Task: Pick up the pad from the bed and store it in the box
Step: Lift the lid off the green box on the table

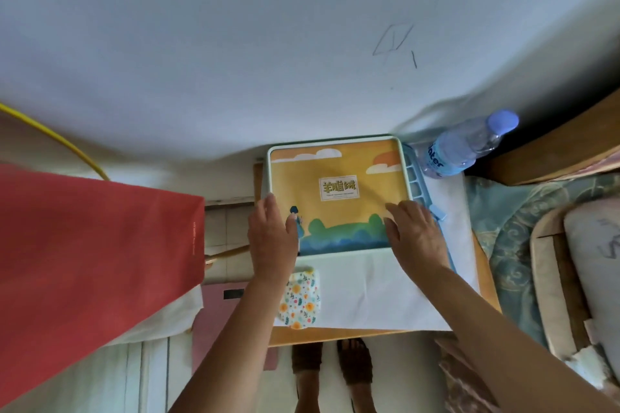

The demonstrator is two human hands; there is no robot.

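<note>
Both hands (345, 231) rest flat on box (335, 157); bottle (463, 147) reads "ater".

Printed lid, plastic rim and paper on a small wooden table.

The box (335, 198) carries a smooth, matt printed picture on top, framed by a pale plastic rim with a soft sheen; blue plastic ribs and a clip show along its right side. It rests on a sheet of plain white paper (375, 292), matt and flat, laid over a smooth, orange-toned wooden table (486, 282). A floral-printed cloth piece (299, 300) lies near the left edge. At the far right, a clear, glossy plastic water bottle (463, 147) has a matt blue cap. To the left hangs a red bag (94, 265) of matt paper. Patterned woven bedding (503, 231) lies right, and the painted wall (268, 43) looks matt.
</note>
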